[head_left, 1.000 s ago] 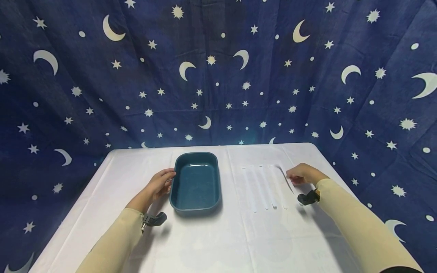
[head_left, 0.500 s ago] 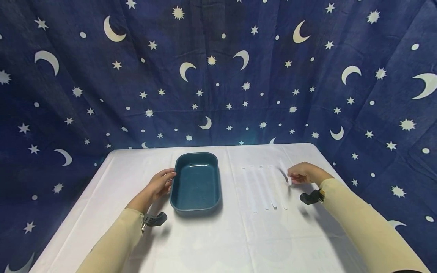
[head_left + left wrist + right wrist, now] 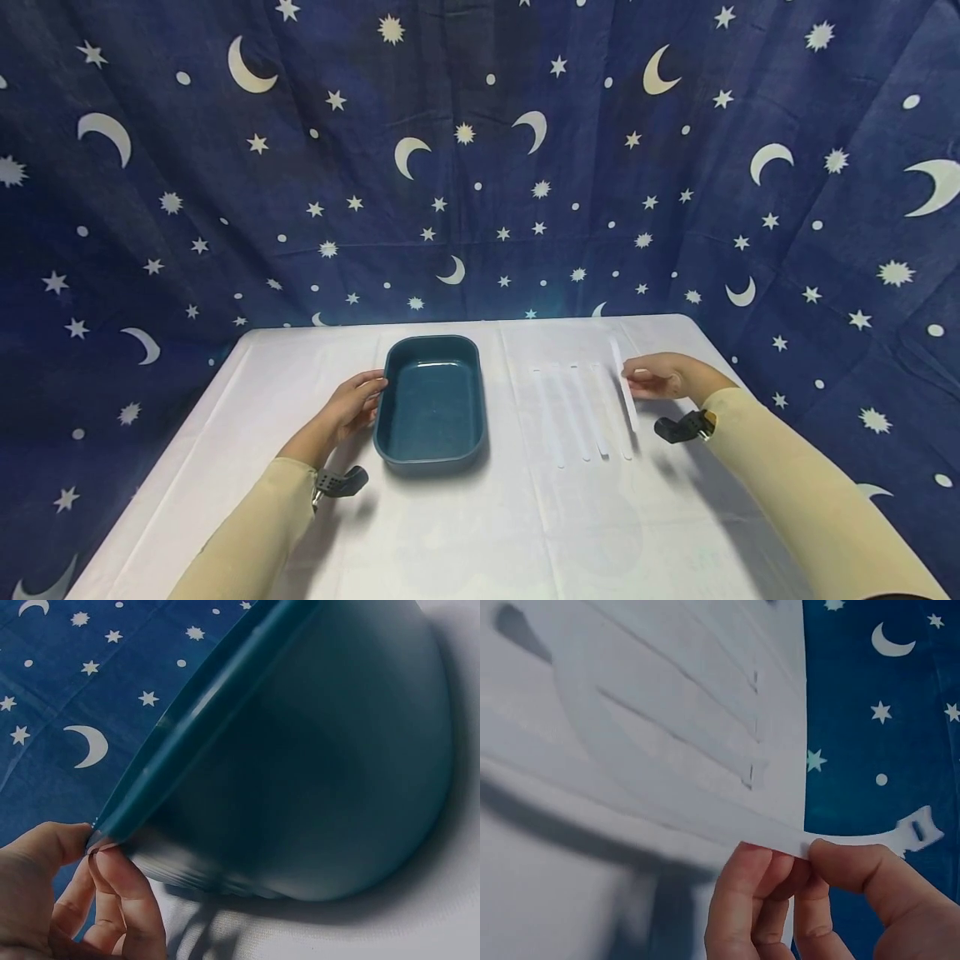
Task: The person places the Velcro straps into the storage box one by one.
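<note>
A deep teal plastic tub [image 3: 429, 462] stands left of the table's middle, its inside bare. At its left side my left hand [image 3: 351, 406] pinches the rim, thumb above and fingertips beneath, as the left wrist view shows of the tub wall [image 3: 337, 765]. My right hand [image 3: 662, 377] pinches a thin white strap [image 3: 629, 408] between thumb and fingers, raised over the table on the right. In the right wrist view this strap [image 3: 855, 840] bends in an arc and has a slotted end piece. Several like straps [image 3: 581, 410] lie side by side just left of it.
A white cloth [image 3: 450, 533] covers the table. Behind and along the right side hangs a dark blue curtain [image 3: 480, 208] with moons and stars. Both wrists wear a small black camera mount, the right mount [image 3: 681, 427] close above the cloth.
The right hand has lifted the strap, which swung from lying curved toward the near side to pointing lengthwise, and has shifted slightly left. The left hand and tub have stayed put.
</note>
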